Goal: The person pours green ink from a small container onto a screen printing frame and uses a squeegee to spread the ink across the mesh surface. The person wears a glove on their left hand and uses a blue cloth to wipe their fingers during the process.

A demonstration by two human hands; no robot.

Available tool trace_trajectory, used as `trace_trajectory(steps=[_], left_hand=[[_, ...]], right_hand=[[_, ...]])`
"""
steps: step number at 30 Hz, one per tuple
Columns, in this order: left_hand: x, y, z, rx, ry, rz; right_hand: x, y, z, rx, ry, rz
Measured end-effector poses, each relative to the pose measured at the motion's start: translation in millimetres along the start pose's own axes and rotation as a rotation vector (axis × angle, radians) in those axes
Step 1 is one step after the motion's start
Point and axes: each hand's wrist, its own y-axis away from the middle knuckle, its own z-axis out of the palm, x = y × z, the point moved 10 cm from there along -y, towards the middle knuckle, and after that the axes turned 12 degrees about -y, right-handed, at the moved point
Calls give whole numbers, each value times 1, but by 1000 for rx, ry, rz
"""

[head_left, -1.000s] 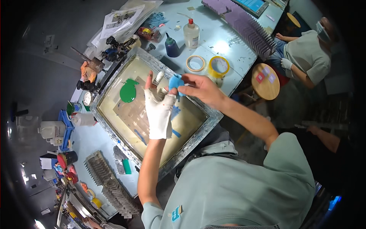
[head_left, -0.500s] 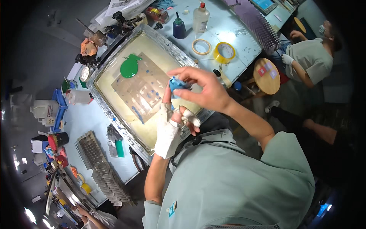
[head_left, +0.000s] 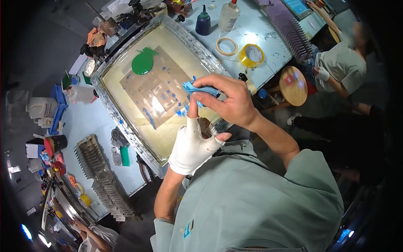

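My bare right hand [head_left: 228,101] pinches a crumpled light-blue scrap [head_left: 201,88] between thumb and fingers; whether it is cloth or thin film I cannot tell. My left hand [head_left: 195,140] wears a white glove with bare fingertips. Its index finger points up and meets the right thumb tip, while its thumb sticks out to the side; nothing shows in its grasp. Both hands are over the near right side of a framed printing screen [head_left: 111,107]. Toward the screen's far side lies a pool of green ink [head_left: 142,63]. Small blue bits [head_left: 181,112] are scattered over the mesh.
Behind the screen stand a dark squeeze bottle [head_left: 203,25] and a clear bottle [head_left: 229,17] with a red cap, near yellow tape [head_left: 252,55]. Grey ridged racks [head_left: 103,180] lie at left. A round stool [head_left: 293,86] is at right, with a co-worker [head_left: 340,61] beyond.
My left hand has turned and spread its thumb and index finger. The blue scrap now stretches sideways in my right hand, and more blue bits show beneath it. The view has shifted slightly.
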Motion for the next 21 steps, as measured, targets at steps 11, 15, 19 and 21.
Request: trace_trajectory(steps=[11,15,19,21], left_hand=[[4,2,-3,-15,41,-48],[-2,-3,-9,-12,-52,-24],[1,9,-8,1,-38,-27],[7,4,-9,-21,-27,-56]], right_hand=[[-16,-10,5,-98,67,-110],[-23,7,27,-184,3,-133],[-19,-12,6,-74,73,-128],[-19,-16,5,-82,57,-109]])
